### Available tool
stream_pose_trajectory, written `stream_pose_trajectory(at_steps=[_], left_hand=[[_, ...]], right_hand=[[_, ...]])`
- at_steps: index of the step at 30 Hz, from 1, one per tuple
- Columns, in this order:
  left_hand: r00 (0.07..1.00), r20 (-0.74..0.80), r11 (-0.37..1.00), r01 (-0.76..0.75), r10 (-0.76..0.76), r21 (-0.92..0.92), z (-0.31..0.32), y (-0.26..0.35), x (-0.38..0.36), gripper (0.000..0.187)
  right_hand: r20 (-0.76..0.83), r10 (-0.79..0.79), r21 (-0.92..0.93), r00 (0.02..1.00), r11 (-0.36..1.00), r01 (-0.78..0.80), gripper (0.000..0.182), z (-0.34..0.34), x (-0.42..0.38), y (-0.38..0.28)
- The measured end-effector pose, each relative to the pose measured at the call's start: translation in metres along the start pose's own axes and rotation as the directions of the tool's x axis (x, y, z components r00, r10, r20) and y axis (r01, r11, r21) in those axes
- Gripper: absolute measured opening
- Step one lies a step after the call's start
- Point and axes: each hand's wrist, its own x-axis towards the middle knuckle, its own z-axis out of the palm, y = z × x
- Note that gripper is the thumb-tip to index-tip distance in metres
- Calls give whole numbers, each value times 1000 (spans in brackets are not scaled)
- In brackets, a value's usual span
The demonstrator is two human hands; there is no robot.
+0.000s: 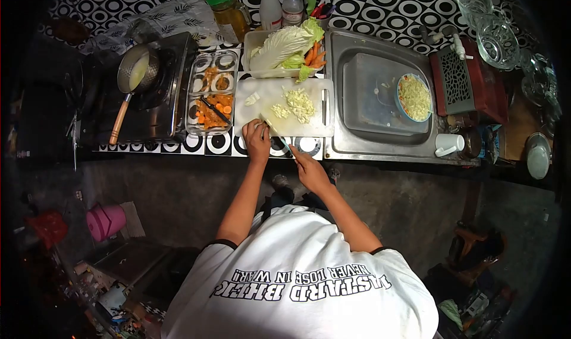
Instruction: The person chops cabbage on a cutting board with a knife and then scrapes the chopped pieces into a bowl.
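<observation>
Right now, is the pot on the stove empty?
No, the pot on the stove holds a pale yellowish liquid that fills much of it.

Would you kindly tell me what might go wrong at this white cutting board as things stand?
The left hand steadies food at the edge of the white plastic cutting board, right beside the blue-handled knife in the right hand; a slip could nick a fingertip. The pile of chopped pale cabbage lies loose and may scatter. The board's front edge is near the counter edge, so pieces could fall.
</observation>
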Motion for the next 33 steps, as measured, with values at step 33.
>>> stream_pose_trajectory(at_steps=[33], left_hand=[[1000, 24, 992, -13, 10, 126, -2, 9, 4, 26]], right_hand=[[118, 29, 10, 993, 999, -30, 54, -26, 13, -2]])
